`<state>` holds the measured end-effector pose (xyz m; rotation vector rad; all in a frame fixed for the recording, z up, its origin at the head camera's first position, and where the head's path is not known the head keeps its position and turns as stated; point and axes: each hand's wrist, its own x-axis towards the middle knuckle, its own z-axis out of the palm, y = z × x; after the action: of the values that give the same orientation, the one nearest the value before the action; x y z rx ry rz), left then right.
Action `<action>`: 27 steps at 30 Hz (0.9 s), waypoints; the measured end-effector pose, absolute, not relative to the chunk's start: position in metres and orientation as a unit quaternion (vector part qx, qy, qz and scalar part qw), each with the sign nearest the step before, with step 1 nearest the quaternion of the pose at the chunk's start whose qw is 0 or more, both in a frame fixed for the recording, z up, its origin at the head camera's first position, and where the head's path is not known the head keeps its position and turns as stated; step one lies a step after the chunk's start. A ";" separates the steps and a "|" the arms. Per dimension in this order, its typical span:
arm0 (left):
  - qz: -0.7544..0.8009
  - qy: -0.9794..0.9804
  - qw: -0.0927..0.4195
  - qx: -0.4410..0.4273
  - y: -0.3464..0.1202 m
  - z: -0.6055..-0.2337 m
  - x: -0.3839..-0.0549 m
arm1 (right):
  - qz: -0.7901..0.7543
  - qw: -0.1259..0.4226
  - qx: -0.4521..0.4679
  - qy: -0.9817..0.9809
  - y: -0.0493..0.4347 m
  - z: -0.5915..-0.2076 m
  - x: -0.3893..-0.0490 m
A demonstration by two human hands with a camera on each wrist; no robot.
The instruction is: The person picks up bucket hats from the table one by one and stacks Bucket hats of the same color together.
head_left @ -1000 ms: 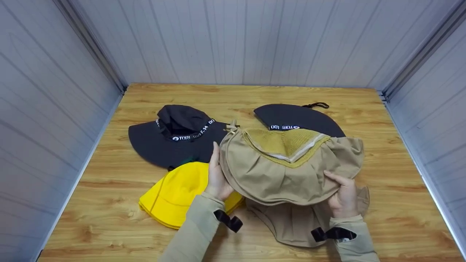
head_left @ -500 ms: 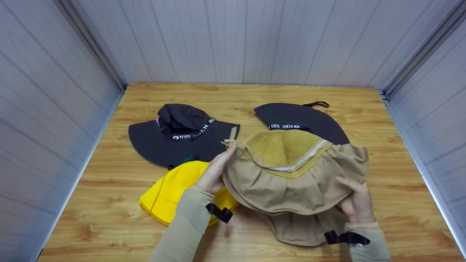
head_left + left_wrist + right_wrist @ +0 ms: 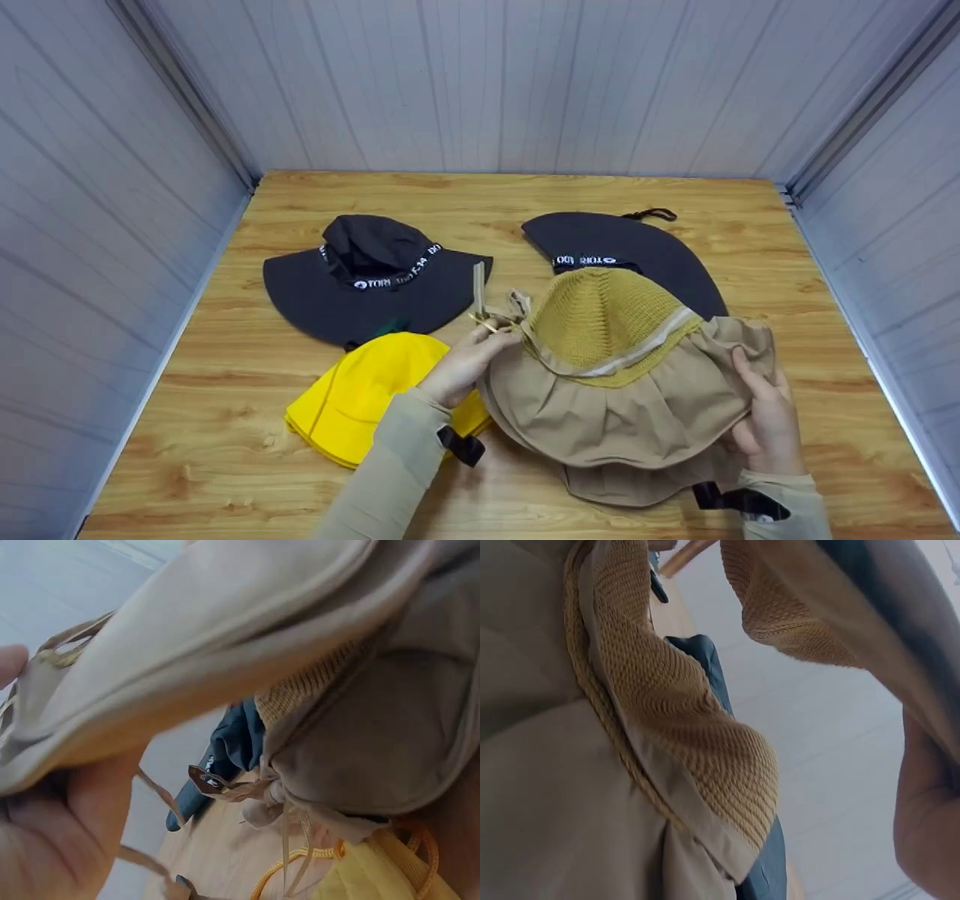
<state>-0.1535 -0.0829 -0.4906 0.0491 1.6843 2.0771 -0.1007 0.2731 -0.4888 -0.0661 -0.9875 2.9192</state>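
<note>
Together, the three views give us different sides of a beige hat [image 3: 600, 420] held up in two hands. From the head, we see its mustard knitted crown, a white band and a wide, pleated brim. The left wrist view adds what hides beneath: the knotted ties [image 3: 276, 791] of a second beige hat [image 3: 630, 487], and an orange-yellow cord [image 3: 300, 853] by the yellow hat [image 3: 360, 405]. The right wrist view shows two knitted crowns, one above the other, where the head view shows only the upper one.

We find the beige hat stretched between the hands, its crown uppermost. The left hand [image 3: 469, 367] pinches the brim's left edge, close to some thin ties. The right hand [image 3: 772, 416] grips the opposite edge, thumb on top and fingers underneath. The second beige hat sits below, mostly covered, with part of its brim showing nearest us.

Under everything is a wood-grain table [image 3: 210, 420]. The yellow hat lies left of the held one, partly behind the left forearm. A dark hat with a lettered band [image 3: 375, 307] rests beyond it, and another dark hat [image 3: 637, 240] rests at the far right, with a small loop. Pale panelled walls [image 3: 487, 90] enclose the table at the back and both sides.
</note>
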 end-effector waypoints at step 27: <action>0.500 0.850 0.146 0.077 -0.046 -0.521 -0.150 | 0.838 -0.040 -0.259 -0.479 0.316 -0.531 -0.087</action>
<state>-0.1498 -0.0463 -0.5206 0.2223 2.4482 1.4397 -0.0871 0.3165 -0.5315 -0.8351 -1.5431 2.7024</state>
